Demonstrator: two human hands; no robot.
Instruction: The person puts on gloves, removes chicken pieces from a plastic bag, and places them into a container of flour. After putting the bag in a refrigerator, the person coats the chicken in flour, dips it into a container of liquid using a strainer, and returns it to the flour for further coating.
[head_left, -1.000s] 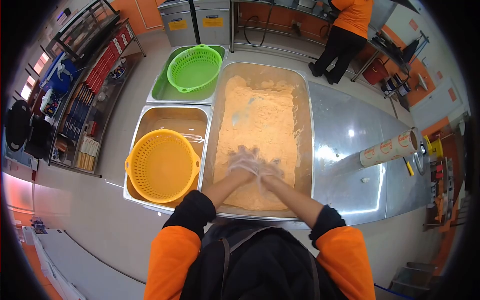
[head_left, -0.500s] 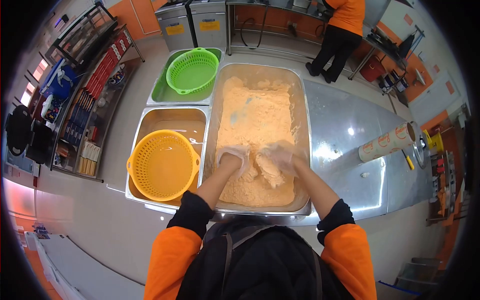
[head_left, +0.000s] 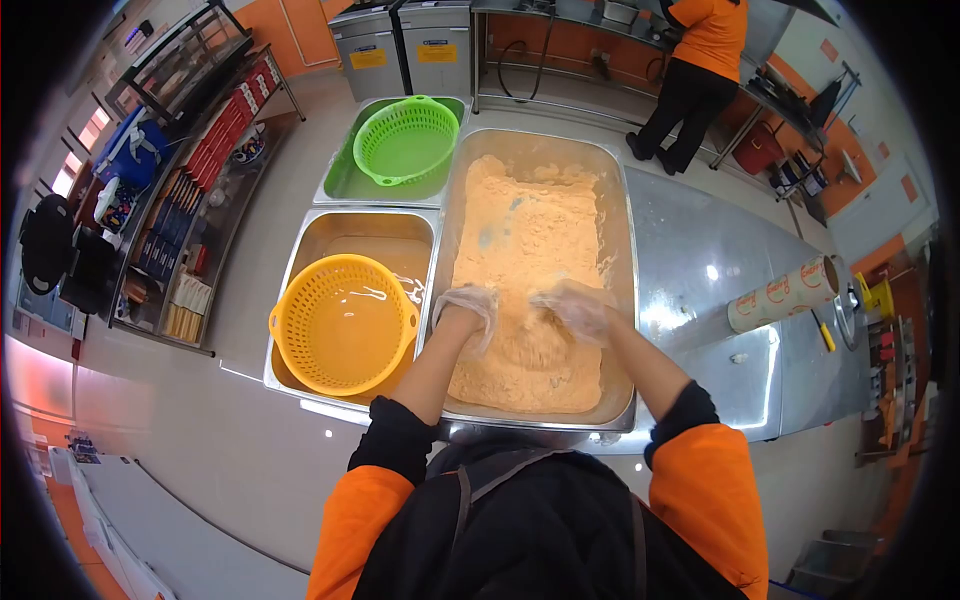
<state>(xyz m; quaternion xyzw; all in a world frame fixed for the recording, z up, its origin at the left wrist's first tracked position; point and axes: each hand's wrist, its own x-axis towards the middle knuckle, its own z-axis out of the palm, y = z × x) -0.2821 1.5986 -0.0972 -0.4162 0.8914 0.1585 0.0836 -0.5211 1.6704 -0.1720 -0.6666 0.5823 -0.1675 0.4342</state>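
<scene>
A deep metal tray [head_left: 628,300] holds a layer of orange powder [head_left: 540,240], with a few greyish patches toward its far side. Over the near half of the powder is my left hand [head_left: 472,308], in a clear plastic glove, close to the tray's left wall. My right hand [head_left: 580,308], gloved the same way, is to its right with the fingertips pointing inward. Between the hands the powder is blurred and heaped. The fingers of both hands are smeared by motion and the gloves, so what they hold, if anything, cannot be made out.
At left, a yellow basket [head_left: 345,325] sits in a tray of liquid, and a green basket [head_left: 407,140] in another behind it. A printed roll [head_left: 785,293] lies on the metal table [head_left: 690,240] at right. Another person [head_left: 697,85] stands at the back.
The view has shifted, so the trays appear farther right. The clumped piece seen near my right hand earlier no longer shows, and loose powder is blurred between my hands.
</scene>
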